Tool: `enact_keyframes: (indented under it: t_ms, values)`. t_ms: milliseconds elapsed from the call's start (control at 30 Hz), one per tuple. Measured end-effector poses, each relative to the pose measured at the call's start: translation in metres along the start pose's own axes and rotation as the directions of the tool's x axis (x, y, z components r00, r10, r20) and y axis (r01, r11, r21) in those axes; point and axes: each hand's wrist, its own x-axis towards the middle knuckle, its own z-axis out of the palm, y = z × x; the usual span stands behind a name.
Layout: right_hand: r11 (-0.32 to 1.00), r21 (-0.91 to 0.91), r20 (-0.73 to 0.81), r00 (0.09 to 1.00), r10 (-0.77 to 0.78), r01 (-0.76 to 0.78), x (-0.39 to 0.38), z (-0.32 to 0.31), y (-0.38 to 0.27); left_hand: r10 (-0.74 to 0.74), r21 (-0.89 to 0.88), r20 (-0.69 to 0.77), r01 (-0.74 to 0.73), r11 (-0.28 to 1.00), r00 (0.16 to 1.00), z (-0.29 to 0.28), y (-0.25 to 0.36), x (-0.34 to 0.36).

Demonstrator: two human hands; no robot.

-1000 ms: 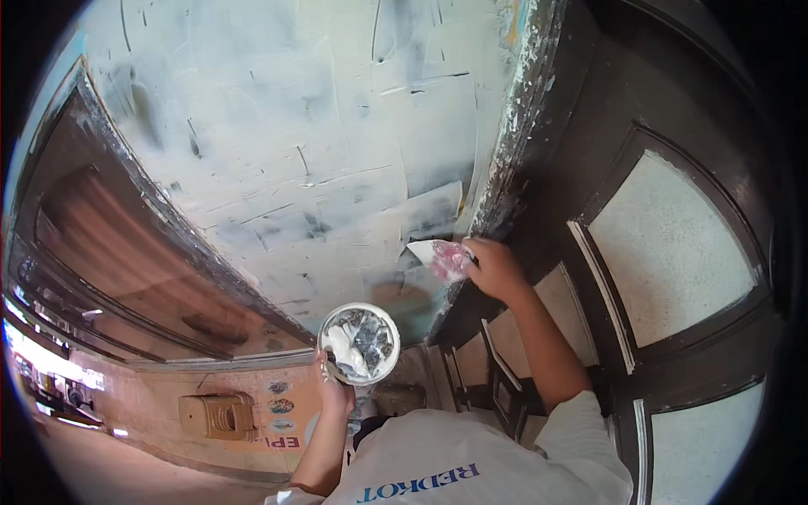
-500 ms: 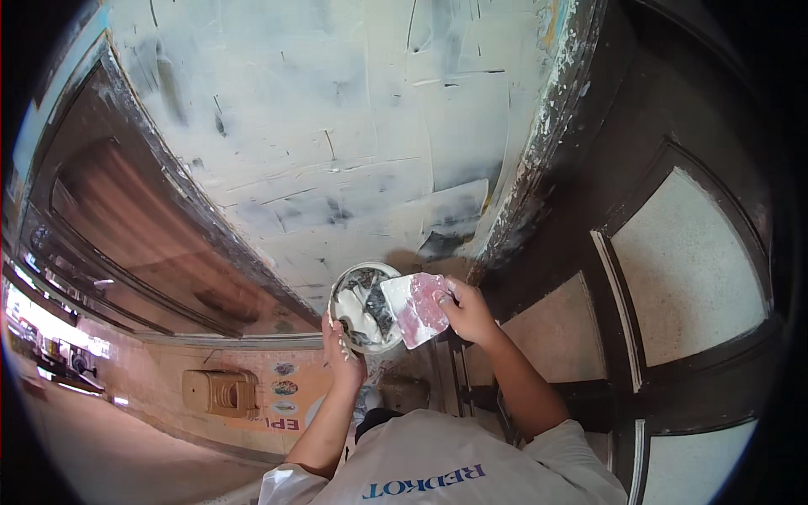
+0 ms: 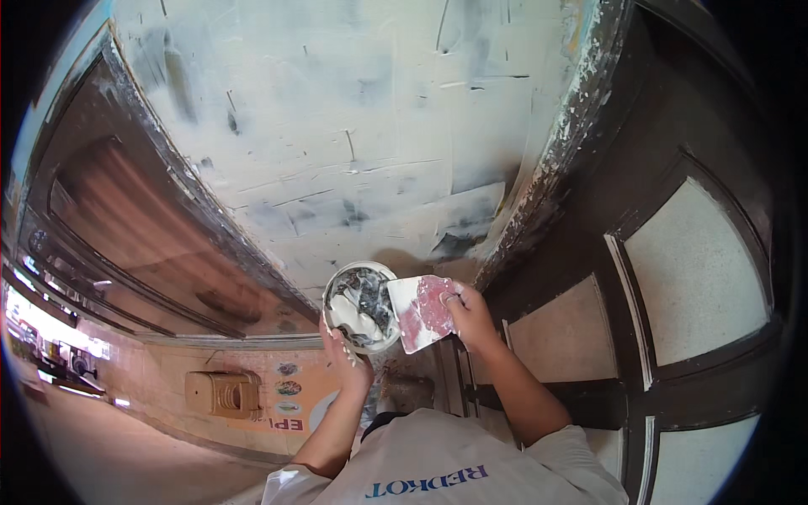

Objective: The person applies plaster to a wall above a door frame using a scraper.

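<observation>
Tub (image 3: 383,344) and scraper (image 3: 425,316) together before the patchy wall (image 3: 311,101)

I have the left hand (image 3: 347,360) with its fingers around the tub of white paste (image 3: 351,316), the right hand (image 3: 473,321) gripping the scraper; its straight edge overlaps the tub's right rim, contact unclear to me. A dark panelled door (image 3: 635,278) bounds my right; room widens leftward, toward a beige stool (image 3: 223,394).

So the floor (image 3: 160,374) down here is pinkish-tan, and off to my left there's a tan plastic stool (image 3: 223,395) on it, right beside an orange printed sheet (image 3: 315,383). Closer to me sits some dull brown blocky thing (image 3: 410,390), honestly can't tell what.
</observation>
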Motion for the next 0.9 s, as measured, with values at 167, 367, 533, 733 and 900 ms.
enact_keyframes:
  t_ms: [167, 367, 533, 733, 900]
  values:
    - [0.937, 0.327, -0.045, 0.989, 0.141, -0.118, 0.000, 0.038, 0.012, 0.159, 0.147, 0.032, -0.162, 0.976, 0.987, -0.009, -0.006, -0.005]
    - [0.906, 0.387, -0.026, 0.980, 0.199, -0.173, -0.003, 0.070, -0.004, 0.169, 0.165, 0.023, -0.171, 0.971, 0.985, -0.027, -0.012, -0.009]
    - [0.911, 0.380, 0.029, 0.987, 0.160, -0.159, 0.002, 0.080, -0.013, 0.210, 0.209, 0.100, -0.227, 0.951, 0.973, -0.039, 0.004, 0.000]
    - [0.995, 0.102, 0.036, 0.999, -0.018, 0.015, 0.004, 0.080, -0.010, 0.106, 0.068, 0.098, -0.113, 0.991, 0.989, -0.046, 0.018, 0.007]
    - [0.955, -0.175, 0.090, 0.970, -0.228, 0.241, 0.007, 0.076, -0.020, 0.061, 0.277, 0.247, -0.131, 0.952, 0.967, -0.046, 0.040, 0.018]
